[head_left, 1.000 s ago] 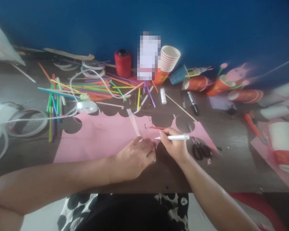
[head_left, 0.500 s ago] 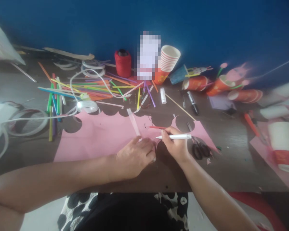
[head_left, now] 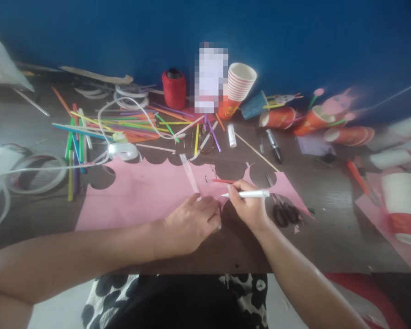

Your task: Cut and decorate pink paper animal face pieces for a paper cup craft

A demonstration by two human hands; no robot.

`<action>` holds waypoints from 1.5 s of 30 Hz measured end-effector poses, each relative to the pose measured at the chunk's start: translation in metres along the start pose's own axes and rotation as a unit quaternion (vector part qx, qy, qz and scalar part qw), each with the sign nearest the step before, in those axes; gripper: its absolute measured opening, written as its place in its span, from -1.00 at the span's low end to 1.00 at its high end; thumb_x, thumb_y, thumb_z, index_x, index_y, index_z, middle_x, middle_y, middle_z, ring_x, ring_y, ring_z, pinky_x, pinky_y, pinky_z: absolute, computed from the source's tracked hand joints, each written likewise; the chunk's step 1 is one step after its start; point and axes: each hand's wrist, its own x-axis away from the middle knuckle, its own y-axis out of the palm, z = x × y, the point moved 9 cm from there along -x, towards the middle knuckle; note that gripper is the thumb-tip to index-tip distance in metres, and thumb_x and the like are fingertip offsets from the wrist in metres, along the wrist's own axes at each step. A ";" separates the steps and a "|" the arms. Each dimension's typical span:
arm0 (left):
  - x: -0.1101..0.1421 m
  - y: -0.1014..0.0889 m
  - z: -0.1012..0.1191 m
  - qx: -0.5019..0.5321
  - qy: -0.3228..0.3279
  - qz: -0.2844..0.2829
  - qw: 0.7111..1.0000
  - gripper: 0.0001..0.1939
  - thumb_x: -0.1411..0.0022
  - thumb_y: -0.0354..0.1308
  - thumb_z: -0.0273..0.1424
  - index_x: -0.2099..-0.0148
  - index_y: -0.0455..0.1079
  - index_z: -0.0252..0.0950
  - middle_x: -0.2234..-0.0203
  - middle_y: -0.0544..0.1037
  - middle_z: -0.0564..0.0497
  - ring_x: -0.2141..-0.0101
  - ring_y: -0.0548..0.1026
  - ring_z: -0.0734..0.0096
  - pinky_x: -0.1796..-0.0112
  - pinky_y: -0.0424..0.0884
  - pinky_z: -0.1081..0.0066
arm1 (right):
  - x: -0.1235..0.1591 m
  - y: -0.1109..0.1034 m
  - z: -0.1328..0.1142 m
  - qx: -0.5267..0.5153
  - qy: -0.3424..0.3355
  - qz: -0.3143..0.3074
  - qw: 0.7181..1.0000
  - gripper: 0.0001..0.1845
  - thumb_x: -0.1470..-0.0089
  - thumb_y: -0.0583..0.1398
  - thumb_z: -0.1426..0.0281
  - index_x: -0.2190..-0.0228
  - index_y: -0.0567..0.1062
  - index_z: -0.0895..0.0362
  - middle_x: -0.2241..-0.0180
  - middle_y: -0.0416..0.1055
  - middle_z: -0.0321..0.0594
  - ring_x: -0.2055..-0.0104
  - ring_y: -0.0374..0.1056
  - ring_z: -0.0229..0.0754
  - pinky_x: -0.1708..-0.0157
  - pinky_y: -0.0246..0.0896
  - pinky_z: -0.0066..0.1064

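My right hand pinches a white pen, its tip at the pink paper. Just left of it, my left hand presses on the paper near its lower edge, fingers bent and close together, holding it against the table. A pale translucent strip lies on the paper and runs down to the left fingers; its lower end is hidden. Beyond the pen tip lies a thin red stick. Round scallops are cut out of the paper's edges. Black-handled scissors lie right of my right hand, their blades partly over the paper.
Behind the paper lie many coloured sticks, a white cable, a red thread spool, stacked paper cups, a glue stick and a black marker. Red cups lie to the right. A blue wall stands behind.
The pen and my right hand have shifted very slightly left. My left hand stays in place on the paper.
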 end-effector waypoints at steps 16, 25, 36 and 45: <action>0.000 0.001 0.000 0.000 -0.003 -0.008 1.000 -0.71 -0.19 0.04 -0.42 0.02 0.32 -0.34 0.00 0.38 -0.18 -0.02 0.29 0.11 0.02 0.21 0.12 | 0.000 -0.001 0.002 -0.001 0.000 0.009 1.000 -0.78 -0.11 0.12 0.37 0.55 0.36 0.14 0.61 0.32 -0.33 0.55 0.25 -0.31 0.49 0.15 -0.47; 0.000 0.004 0.000 0.002 0.001 -0.010 1.000 -0.71 -0.21 0.01 -0.43 0.02 0.31 -0.33 0.00 0.37 -0.16 -0.02 0.29 0.11 0.03 0.22 0.11 | 0.002 -0.007 0.002 -0.018 0.001 0.031 0.999 -0.79 -0.10 0.13 0.39 0.55 0.36 0.13 0.62 0.33 -0.35 0.57 0.25 -0.32 0.51 0.15 -0.49; 0.000 0.000 0.000 0.009 0.001 0.000 1.000 -0.73 -0.19 0.05 -0.43 0.05 0.33 -0.33 0.05 0.40 -0.16 0.00 0.31 0.12 0.04 0.23 0.13 | 0.002 -0.006 0.007 -0.008 0.012 0.028 1.000 -0.79 -0.10 0.13 0.40 0.56 0.35 0.13 0.63 0.31 -0.35 0.57 0.23 -0.32 0.52 0.11 -0.48; 0.000 0.002 -0.001 0.007 -0.002 0.001 1.000 -0.73 -0.19 0.04 -0.43 0.04 0.33 -0.33 0.04 0.40 -0.17 -0.01 0.31 0.12 0.04 0.23 0.13 | 0.000 -0.005 0.005 -0.001 -0.001 0.028 1.000 -0.79 -0.08 0.14 0.40 0.57 0.34 0.14 0.63 0.28 -0.36 0.58 0.21 -0.34 0.52 0.10 -0.48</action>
